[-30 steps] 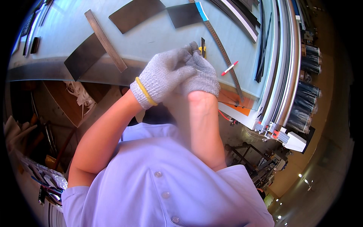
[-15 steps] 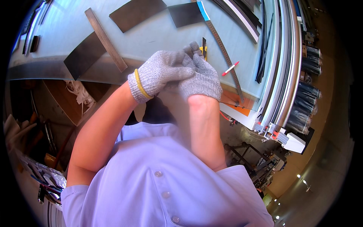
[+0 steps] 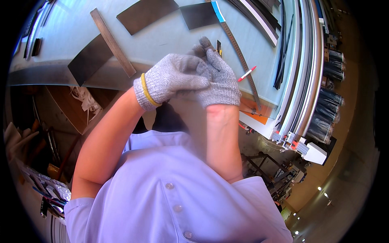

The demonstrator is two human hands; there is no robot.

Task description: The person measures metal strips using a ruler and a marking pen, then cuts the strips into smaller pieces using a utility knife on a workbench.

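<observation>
Both hands wear grey knit gloves with darker palms and meet above the near edge of the table. My left hand [image 3: 172, 77], with a yellow band at its cuff, is closed on the glove [image 3: 222, 93] of my right hand at the palm side; its fingertips are partly hidden there. My right hand [image 3: 219, 71] has its palm turned toward the left and its fingers stretched upward, slightly blurred, with nothing seen in them. Just beyond the right fingers lies a yellow and black utility knife [image 3: 219, 46], partly covered. A red and white marker [image 3: 247, 73] lies to its right.
A long steel ruler [image 3: 237, 46] with a blue end crosses the table. Dark flat pieces [image 3: 148, 15] and a narrow bar [image 3: 112, 42] lie at the left and back. Long strips and metal rails [image 3: 302, 81] run along the right side. A wooden box [image 3: 69, 105] stands below the table's left.
My right hand has shifted slightly to the right, and its fingers have straightened upward. My left hand has moved a little to the left, still against the right glove.
</observation>
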